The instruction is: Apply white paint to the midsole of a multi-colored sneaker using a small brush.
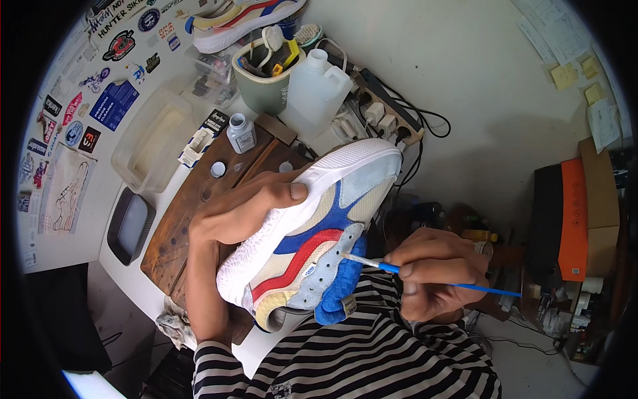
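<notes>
My left hand (242,213) grips a sneaker (319,219) by its white sole, tilted with the toe pointing away from me. The shoe is cream and pale blue with a red stripe, blue side panels and a blue tongue. My right hand (435,269) pinches a thin blue-handled paintbrush (399,268). Its tip touches the pale blue eyelet panel near the lace holes. Both hands are held above my lap and my black-and-white striped shirt (372,352).
A brown wooden board (199,213) lies on the white desk below the shoe, with a small grey bottle (241,133) and a loose cap (218,169). Behind stand a white jug (318,90), a green tub of brushes (266,73), a power strip (385,110), a clear tray (156,139) and a second sneaker (242,20).
</notes>
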The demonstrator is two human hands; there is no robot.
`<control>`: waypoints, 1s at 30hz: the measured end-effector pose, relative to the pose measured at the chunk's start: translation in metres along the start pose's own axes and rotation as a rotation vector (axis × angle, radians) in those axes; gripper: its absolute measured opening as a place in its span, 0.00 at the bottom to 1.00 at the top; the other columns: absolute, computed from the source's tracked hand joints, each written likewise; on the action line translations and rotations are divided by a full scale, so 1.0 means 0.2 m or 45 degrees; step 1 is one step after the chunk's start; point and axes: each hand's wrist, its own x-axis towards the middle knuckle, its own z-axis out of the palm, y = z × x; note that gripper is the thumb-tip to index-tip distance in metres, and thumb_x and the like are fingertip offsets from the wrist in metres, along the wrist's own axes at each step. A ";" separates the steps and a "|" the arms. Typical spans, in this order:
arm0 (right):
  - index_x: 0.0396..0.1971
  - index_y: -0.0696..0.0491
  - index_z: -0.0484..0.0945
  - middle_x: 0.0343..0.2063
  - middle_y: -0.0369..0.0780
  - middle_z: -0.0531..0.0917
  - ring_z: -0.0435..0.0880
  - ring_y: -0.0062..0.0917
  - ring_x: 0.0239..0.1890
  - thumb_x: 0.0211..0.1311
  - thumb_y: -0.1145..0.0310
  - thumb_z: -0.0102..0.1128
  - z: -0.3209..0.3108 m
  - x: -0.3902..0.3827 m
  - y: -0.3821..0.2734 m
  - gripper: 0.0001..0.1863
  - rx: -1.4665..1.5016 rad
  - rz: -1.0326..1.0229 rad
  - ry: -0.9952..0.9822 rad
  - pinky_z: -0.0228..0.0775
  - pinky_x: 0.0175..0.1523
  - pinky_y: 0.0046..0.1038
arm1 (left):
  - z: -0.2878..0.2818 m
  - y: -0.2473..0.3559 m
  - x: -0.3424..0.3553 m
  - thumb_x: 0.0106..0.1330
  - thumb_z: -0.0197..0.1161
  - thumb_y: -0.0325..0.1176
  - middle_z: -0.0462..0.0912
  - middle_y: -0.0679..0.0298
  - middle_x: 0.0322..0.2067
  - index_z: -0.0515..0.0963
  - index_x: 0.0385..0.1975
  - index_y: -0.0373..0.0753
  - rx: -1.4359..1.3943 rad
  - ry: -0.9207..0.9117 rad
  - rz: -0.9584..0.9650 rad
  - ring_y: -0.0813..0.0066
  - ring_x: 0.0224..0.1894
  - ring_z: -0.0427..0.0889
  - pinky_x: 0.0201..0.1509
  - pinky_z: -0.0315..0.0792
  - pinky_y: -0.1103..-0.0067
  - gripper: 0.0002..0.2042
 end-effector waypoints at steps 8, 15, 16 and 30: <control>0.39 0.63 0.74 0.31 0.51 0.83 0.84 0.26 0.23 0.65 0.80 0.60 -0.03 -0.04 -0.01 0.06 -0.040 0.028 0.039 0.80 0.29 0.24 | 0.01 -0.04 0.06 0.70 0.44 0.54 0.82 0.52 0.47 0.73 0.61 0.26 -0.019 -0.020 -0.037 0.67 0.46 0.79 0.56 0.70 0.74 0.35; 0.38 0.64 0.74 0.29 0.51 0.83 0.82 0.27 0.20 0.65 0.77 0.61 -0.14 -0.12 -0.02 0.07 0.168 0.228 0.585 0.78 0.26 0.23 | 0.01 -0.12 0.06 0.74 0.45 0.53 0.78 0.60 0.50 0.73 0.61 0.28 -0.040 0.002 -0.047 0.73 0.51 0.74 0.61 0.66 0.76 0.32; 0.38 0.63 0.73 0.28 0.50 0.82 0.81 0.27 0.19 0.66 0.77 0.59 -0.15 -0.12 -0.03 0.06 0.267 0.270 0.661 0.77 0.25 0.23 | 0.00 -0.18 0.06 0.75 0.44 0.53 0.78 0.62 0.50 0.74 0.59 0.28 0.023 0.003 -0.100 0.75 0.51 0.74 0.61 0.66 0.76 0.31; 0.44 0.66 0.74 0.30 0.52 0.83 0.84 0.30 0.21 0.65 0.81 0.54 -0.09 -0.28 0.05 0.09 0.907 0.787 0.519 0.80 0.26 0.28 | 0.34 -0.61 0.02 0.75 0.44 0.56 0.83 0.50 0.55 0.74 0.63 0.30 -0.790 -0.033 -0.251 0.67 0.49 0.83 0.58 0.74 0.75 0.34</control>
